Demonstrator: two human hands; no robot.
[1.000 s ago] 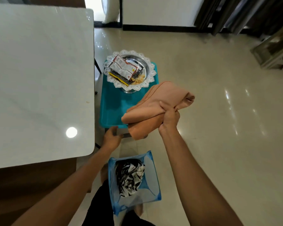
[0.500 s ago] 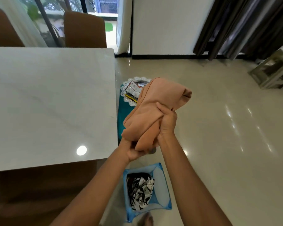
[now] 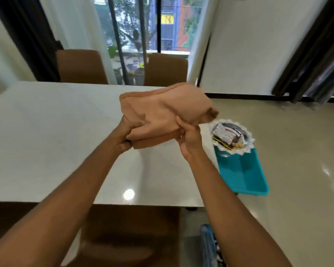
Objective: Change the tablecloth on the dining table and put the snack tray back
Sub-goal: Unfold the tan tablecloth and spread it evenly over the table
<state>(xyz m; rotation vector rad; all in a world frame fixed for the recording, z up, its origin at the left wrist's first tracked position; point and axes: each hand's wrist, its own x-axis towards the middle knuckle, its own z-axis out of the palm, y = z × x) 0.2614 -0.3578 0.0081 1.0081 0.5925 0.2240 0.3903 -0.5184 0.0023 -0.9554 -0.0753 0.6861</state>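
A folded peach-orange tablecloth (image 3: 162, 110) is held in the air over the right part of the bare white marble dining table (image 3: 52, 132). My left hand (image 3: 124, 135) grips its lower left corner. My right hand (image 3: 188, 139) pinches its lower right edge. The silver snack tray (image 3: 247, 140) with lace-like rim and snack packets stands on a teal stool (image 3: 241, 174) on the floor, right of the table.
Two brown chairs (image 3: 81, 66) stand at the table's far side before a glass door. Another brown chair (image 3: 131, 236) is tucked in at the near edge. A blue bag (image 3: 207, 245) with black-and-white cloth lies on the floor at bottom right.
The view has swung up and left toward the table. My left hand came up and took hold of the cloth, and both hands carried it from beside the stool to above the table.
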